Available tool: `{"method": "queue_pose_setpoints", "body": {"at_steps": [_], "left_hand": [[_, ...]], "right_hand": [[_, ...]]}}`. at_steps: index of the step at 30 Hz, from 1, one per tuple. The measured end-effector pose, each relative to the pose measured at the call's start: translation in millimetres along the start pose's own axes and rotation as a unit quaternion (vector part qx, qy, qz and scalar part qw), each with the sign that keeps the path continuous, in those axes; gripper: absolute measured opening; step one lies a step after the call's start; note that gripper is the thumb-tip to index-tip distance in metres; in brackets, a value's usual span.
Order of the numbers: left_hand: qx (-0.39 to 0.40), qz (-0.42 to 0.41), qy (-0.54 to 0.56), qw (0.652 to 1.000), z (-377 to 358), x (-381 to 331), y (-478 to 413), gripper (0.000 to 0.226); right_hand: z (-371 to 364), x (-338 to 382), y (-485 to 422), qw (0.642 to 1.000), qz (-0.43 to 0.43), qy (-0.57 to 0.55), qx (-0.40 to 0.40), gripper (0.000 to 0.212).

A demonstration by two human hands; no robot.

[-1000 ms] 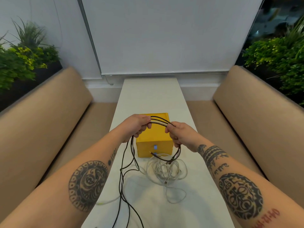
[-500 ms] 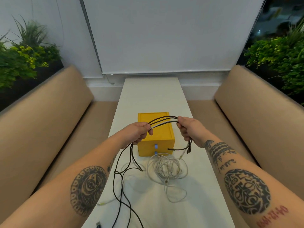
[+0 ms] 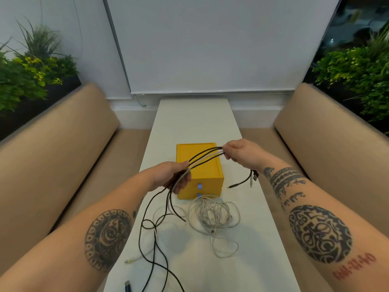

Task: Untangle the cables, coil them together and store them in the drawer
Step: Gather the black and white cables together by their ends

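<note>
Head view, looking down the long white table, and both hands are on the job. The left hand has its fingers curled round the cable bundle, several black strands and one pale one. The right hand, up at two o'clock from it, pinches the same bundle between thumb and fingertips. The strands run between them fanned apart rather than twisted, passing over the top of the yellow drawer box. At five o'clock from the right hand the plug ends dangle free. From the left hand the black tails drop toward six o'clock and loop loosely across the table, one crossing over itself. At six o'clock from the box sits the white cable heap, touching the box front or just short of it, I can't tell which. Both drawers look closed, blue pulls showing.

By my read this is the straightening stage, not yet coiling. To do it well, hold the plug ends fixed with the right hand. Loosen the left grip enough for the strands to slide, then draw along toward the tails. That way the crossing on the table gets pushed out to the free end rather than pulled tight. Watch that the tails don't snag the white heap at their three o'clock.
</note>
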State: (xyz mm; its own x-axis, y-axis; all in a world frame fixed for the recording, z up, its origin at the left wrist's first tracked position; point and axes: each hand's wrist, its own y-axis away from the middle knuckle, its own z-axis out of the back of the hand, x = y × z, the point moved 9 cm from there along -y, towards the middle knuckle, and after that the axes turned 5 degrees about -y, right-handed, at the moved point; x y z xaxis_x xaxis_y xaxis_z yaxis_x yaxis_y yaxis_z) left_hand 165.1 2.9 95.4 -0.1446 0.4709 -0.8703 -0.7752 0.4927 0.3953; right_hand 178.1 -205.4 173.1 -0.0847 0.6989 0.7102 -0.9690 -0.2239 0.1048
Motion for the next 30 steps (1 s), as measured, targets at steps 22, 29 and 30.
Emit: {"method": "queue_pose_setpoints", "body": {"at_steps": [22, 29, 30], "left_hand": [[0.045, -0.007, 0.062, 0.997, 0.0, -73.8, 12.5, 0.032], [0.002, -0.045, 0.104, 0.994, 10.1, -88.2, 12.4, 0.039], [-0.016, -0.05, 0.123, 0.991, 14.8, -88.2, 10.8, 0.038]], "right_hand": [[-23.4, 78.1, -5.2, 0.987, 0.102, 0.117, 0.026, 0.029], [-17.1, 102.0, -5.1, 0.984, 0.167, 0.067, 0.015, 0.025], [-11.6, 104.1, -4.5, 0.977, 0.191, 0.082, -0.043, 0.031]]}}
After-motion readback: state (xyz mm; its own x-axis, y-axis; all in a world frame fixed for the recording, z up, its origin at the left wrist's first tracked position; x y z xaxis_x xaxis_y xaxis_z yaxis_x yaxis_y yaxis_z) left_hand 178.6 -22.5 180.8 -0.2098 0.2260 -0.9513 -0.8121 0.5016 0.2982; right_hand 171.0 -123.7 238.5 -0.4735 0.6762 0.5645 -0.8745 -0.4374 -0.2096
